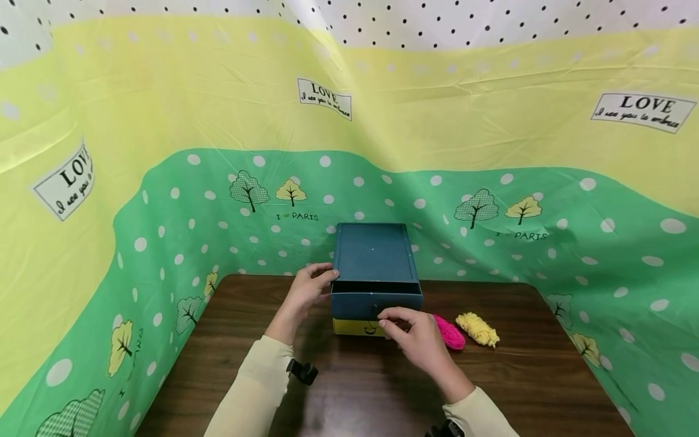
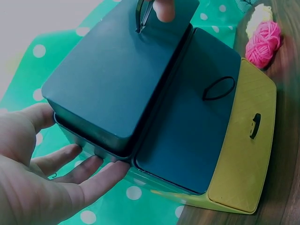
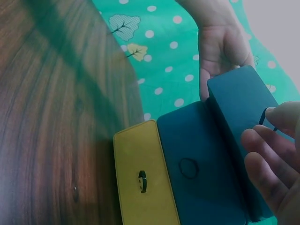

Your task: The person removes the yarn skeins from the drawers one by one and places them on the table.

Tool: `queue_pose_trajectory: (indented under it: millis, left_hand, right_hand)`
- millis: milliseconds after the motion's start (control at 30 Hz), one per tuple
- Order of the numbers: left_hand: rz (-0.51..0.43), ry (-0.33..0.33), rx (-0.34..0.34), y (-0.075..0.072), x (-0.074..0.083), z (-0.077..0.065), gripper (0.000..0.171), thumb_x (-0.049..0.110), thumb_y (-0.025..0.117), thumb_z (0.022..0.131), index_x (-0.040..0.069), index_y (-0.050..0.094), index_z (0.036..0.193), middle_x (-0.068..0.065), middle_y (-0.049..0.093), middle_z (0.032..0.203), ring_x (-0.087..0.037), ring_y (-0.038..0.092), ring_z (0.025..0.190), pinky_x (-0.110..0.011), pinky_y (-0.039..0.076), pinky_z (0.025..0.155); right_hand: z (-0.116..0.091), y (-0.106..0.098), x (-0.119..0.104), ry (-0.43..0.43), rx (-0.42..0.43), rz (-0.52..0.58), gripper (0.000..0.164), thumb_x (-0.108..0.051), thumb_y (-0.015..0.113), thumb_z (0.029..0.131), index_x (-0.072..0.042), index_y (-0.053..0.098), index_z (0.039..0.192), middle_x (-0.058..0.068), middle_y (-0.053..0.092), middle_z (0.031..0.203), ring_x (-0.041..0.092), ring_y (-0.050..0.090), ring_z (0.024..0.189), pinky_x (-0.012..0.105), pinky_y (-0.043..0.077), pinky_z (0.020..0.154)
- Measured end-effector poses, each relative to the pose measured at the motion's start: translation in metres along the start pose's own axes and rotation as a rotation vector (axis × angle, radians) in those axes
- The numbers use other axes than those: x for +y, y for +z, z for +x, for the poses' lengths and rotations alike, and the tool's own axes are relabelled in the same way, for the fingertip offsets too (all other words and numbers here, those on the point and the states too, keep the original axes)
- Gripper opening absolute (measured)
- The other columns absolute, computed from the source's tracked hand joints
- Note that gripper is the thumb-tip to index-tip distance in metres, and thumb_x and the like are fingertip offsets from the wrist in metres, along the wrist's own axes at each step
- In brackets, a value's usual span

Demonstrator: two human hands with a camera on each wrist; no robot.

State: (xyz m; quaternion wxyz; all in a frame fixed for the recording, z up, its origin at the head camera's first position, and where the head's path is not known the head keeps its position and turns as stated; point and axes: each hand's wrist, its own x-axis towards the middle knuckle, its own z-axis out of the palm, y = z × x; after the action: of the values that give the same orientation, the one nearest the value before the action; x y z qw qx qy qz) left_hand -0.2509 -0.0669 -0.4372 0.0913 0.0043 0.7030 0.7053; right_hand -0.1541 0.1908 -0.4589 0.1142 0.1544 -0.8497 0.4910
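One curtain [image 1: 164,91] is hanging behind the chest [image 1: 374,252]; the table [image 1: 349,388] is extending before it, side edges lying well apart. The chest's top drawer [image 1: 355,304] is jutting. The left hand [image 1: 308,288], fingers extended, is touching its side; the right hand [image 1: 417,337] is pinching the loop [image 2: 138,18]. Rightward, pink yarn [image 1: 450,332] and yellow yarn [image 1: 477,329] are lying.

The right hand [image 3: 287,174] pinches the black loop [image 3: 262,117] of the blue drawer [image 3: 234,98], which stands out past a second blue drawer [image 3: 199,136]. Next comes a yellow drawer [image 3: 145,152]. The left hand [image 3: 220,51] is at the far end.
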Motion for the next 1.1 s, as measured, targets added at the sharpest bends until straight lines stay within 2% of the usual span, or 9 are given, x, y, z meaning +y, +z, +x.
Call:
queue_pose_trajectory:
  millis: [167, 300, 433, 600, 900, 1100]
  left_hand:
    - [-0.011, -0.002, -0.004, 0.0, 0.001, 0.0, 0.051, 0.028, 0.069, 0.1, 0.009, 0.056, 0.145, -0.015, 0.05, 0.142, -0.037, 0.054, 0.129, -0.053, 0.053, 0.103]
    - [-0.016, -0.01, -0.004, -0.001, 0.001, 0.0, 0.051, 0.027, 0.069, 0.1, 0.008, 0.056, 0.145, -0.016, 0.051, 0.141, -0.037, 0.055, 0.128, -0.053, 0.054, 0.102]
    - [-0.014, -0.01, -0.004, 0.0, 0.0, 0.0, 0.051, 0.028, 0.068, 0.1, 0.007, 0.056, 0.146, -0.017, 0.051, 0.142, -0.038, 0.055, 0.128, -0.053, 0.055, 0.1]
    - [-0.009, -0.008, 0.0, 0.0, -0.001, 0.001, 0.052, 0.029, 0.069, 0.1, 0.008, 0.056, 0.145, -0.016, 0.053, 0.14, -0.036, 0.058, 0.127, -0.051, 0.056, 0.099]
    - [-0.002, -0.001, 0.005, -0.002, -0.005, 0.001, 0.051, 0.03, 0.068, 0.101, 0.008, 0.056, 0.145, -0.017, 0.056, 0.139, -0.036, 0.061, 0.126, -0.048, 0.058, 0.097]
    - [0.009, -0.001, 0.007, -0.001, -0.005, 0.003, 0.052, 0.032, 0.069, 0.1, 0.009, 0.056, 0.146, -0.017, 0.057, 0.14, -0.036, 0.06, 0.128, -0.05, 0.057, 0.098]
  right_hand:
    - [0.005, -0.001, 0.003, 0.005, -0.002, -0.014, 0.008, -0.022, 0.077, 0.094, -0.022, 0.08, 0.102, -0.008, 0.076, 0.089, 0.007, 0.062, 0.058, 0.028, 0.054, 0.051]
    - [0.01, -0.002, 0.005, 0.036, -0.02, -0.004, 0.009, -0.019, 0.077, 0.094, -0.022, 0.08, 0.103, -0.006, 0.077, 0.095, 0.011, 0.068, 0.066, 0.028, 0.055, 0.055]
    - [0.013, -0.002, 0.008, 0.059, -0.028, 0.009, 0.01, -0.018, 0.077, 0.094, -0.019, 0.08, 0.103, -0.006, 0.077, 0.09, 0.02, 0.073, 0.075, 0.027, 0.055, 0.058]
    - [0.016, -0.001, 0.011, 0.069, -0.022, 0.01, 0.01, -0.018, 0.077, 0.094, -0.019, 0.08, 0.104, -0.007, 0.075, 0.083, 0.025, 0.071, 0.073, 0.027, 0.054, 0.055]
    - [0.023, 0.002, 0.016, 0.08, 0.002, -0.002, 0.01, -0.019, 0.077, 0.094, -0.02, 0.08, 0.104, 0.002, 0.074, 0.078, 0.01, 0.063, 0.062, 0.028, 0.052, 0.05]
    - [0.026, 0.003, 0.016, 0.095, 0.024, -0.044, 0.012, -0.021, 0.078, 0.094, -0.022, 0.081, 0.105, -0.001, 0.075, 0.079, 0.009, 0.065, 0.062, 0.027, 0.051, 0.052]
